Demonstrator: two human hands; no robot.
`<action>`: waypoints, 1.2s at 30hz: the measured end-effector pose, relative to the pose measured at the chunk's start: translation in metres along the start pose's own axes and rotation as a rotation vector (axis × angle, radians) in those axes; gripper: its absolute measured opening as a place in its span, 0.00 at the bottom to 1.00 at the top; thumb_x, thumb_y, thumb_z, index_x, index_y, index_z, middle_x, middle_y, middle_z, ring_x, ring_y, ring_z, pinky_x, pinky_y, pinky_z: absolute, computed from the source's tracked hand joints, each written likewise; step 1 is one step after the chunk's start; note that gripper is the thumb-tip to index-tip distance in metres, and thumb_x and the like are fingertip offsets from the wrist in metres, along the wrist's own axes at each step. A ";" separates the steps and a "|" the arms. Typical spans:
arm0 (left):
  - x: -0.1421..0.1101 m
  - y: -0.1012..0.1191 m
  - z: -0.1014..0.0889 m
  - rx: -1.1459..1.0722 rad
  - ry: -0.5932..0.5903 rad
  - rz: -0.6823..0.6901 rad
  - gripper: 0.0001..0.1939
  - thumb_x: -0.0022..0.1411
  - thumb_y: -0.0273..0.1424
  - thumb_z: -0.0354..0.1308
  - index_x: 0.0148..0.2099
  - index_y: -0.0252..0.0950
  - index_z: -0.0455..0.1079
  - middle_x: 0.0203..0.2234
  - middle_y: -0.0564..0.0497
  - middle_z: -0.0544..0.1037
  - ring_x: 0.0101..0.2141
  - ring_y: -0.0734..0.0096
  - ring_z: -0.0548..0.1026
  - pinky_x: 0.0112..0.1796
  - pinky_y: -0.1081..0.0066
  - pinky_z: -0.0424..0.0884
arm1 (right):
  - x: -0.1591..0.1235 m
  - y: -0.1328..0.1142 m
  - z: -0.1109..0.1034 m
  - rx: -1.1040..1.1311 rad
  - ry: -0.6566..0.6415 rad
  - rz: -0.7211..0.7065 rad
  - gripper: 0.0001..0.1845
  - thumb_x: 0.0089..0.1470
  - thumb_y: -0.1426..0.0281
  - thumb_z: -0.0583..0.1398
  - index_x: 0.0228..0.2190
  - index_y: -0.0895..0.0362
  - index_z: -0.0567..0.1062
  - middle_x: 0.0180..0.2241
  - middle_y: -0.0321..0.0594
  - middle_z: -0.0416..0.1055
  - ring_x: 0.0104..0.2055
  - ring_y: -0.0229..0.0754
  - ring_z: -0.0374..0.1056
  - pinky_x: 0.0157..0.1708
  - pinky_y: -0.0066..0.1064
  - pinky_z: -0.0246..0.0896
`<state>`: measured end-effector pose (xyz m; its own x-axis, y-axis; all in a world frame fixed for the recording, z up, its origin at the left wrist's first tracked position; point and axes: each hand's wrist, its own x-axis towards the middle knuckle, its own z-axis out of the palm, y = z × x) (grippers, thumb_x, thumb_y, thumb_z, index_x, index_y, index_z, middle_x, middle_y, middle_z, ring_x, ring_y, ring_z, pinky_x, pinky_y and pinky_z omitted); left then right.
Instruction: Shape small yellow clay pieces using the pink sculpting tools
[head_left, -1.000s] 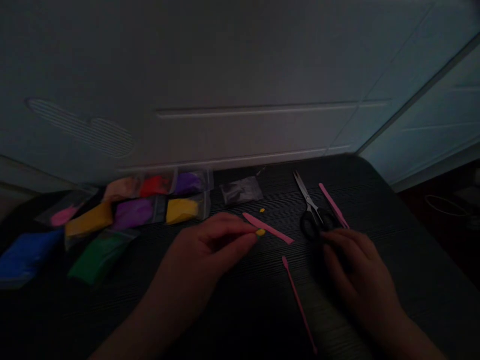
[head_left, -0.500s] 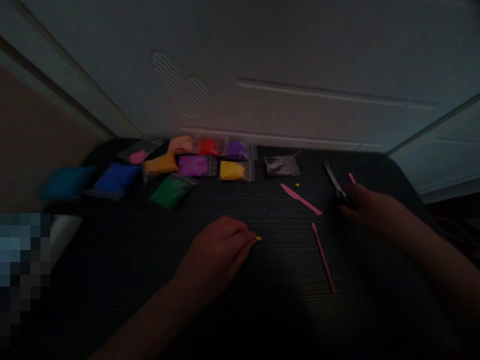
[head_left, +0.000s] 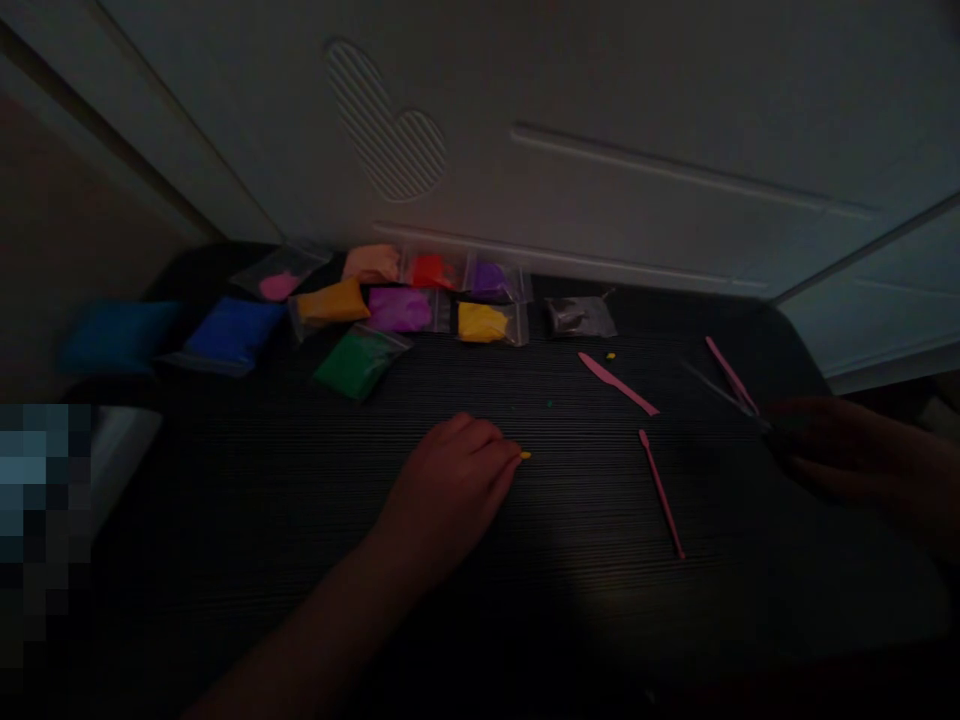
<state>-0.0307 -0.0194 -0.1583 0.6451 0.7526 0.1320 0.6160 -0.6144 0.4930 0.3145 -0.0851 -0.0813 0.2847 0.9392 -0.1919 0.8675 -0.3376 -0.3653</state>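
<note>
My left hand [head_left: 457, 480] is closed over the dark table, pinching a small yellow piece of clay [head_left: 526, 455] whose tip sticks out past the fingertips. On the right, my right hand [head_left: 862, 460] grips the dark handles of a pair of scissors [head_left: 724, 390]; the blades are blurred and point up and to the left. Between the hands lie a pink plastic knife [head_left: 616, 383] and a thin pink stick tool [head_left: 661, 495]. Another pink tool [head_left: 729, 372] lies beyond the scissors. A tiny yellow bit [head_left: 610, 356] rests near the knife.
Several small bags of coloured clay line the back of the black table [head_left: 262, 480], among them a green bag [head_left: 360, 362], a yellow bag [head_left: 487, 323] and a blue bag [head_left: 234, 335]. A white panel [head_left: 600, 90] with a raised heart rises behind. A pixelated patch covers the lower left.
My right hand has lifted the scissors and drawn them right and toward me. My left hand keeps its pinch on the yellow piece. The whole view has shifted slightly.
</note>
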 end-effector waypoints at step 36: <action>-0.025 0.088 -0.076 -0.904 0.114 -0.449 0.08 0.54 0.35 0.54 0.32 0.39 0.72 0.26 0.54 0.74 0.28 0.72 0.71 0.28 0.74 0.64 | -0.074 -0.166 0.036 1.048 -0.074 -0.372 0.20 0.42 0.75 0.62 0.37 0.50 0.63 0.30 0.31 0.69 0.32 0.33 0.67 0.33 0.25 0.63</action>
<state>-0.0267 -0.0749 -0.0529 0.3621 0.9171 -0.1670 0.1872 0.1039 0.9768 0.1346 -0.1006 -0.0393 0.0231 0.9986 0.0484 0.1101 0.0456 -0.9929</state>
